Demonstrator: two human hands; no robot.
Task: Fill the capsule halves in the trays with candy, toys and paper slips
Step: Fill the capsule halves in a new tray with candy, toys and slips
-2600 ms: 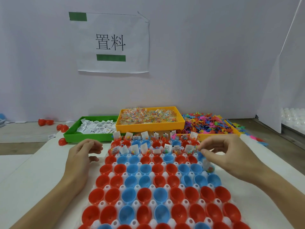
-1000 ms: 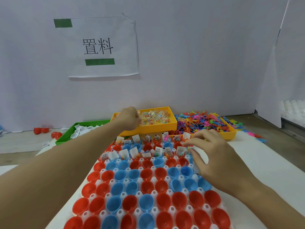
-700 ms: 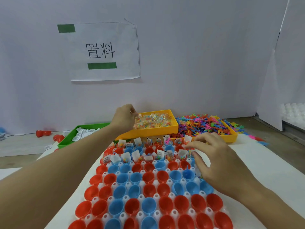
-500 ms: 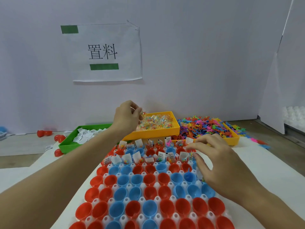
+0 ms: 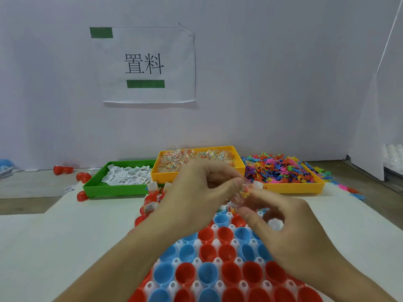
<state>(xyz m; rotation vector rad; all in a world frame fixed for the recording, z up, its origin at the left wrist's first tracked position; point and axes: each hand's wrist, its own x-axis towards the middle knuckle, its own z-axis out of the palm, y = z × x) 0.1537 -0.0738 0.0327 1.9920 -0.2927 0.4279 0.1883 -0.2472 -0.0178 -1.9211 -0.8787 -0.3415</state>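
Observation:
A white tray (image 5: 214, 244) of red and blue capsule halves (image 5: 207, 251) fills the near table; its far rows hold paper slips and candy, mostly hidden behind my hands. My left hand (image 5: 196, 199) and my right hand (image 5: 281, 223) meet above the tray's far part. Both pinch small clear candy packets (image 5: 243, 192) with coloured beads between their fingertips. Behind stand a green bin of paper slips (image 5: 122, 177), a yellow bin of candy packets (image 5: 196, 160) and a yellow bin of coloured toy figures (image 5: 281, 171).
Loose red capsule halves (image 5: 82, 176) lie left of the green bin, one more (image 5: 81, 196) at its front corner. A white wall with a paper sign (image 5: 146, 64) closes the back. A white panel (image 5: 375, 127) stands at the right. Stray toys (image 5: 353, 192) lie past the right bin.
My left hand came back from the candy bin with candy packets and now meets my right hand over the tray. My right hand rose from the tray's right side and pinches the packets.

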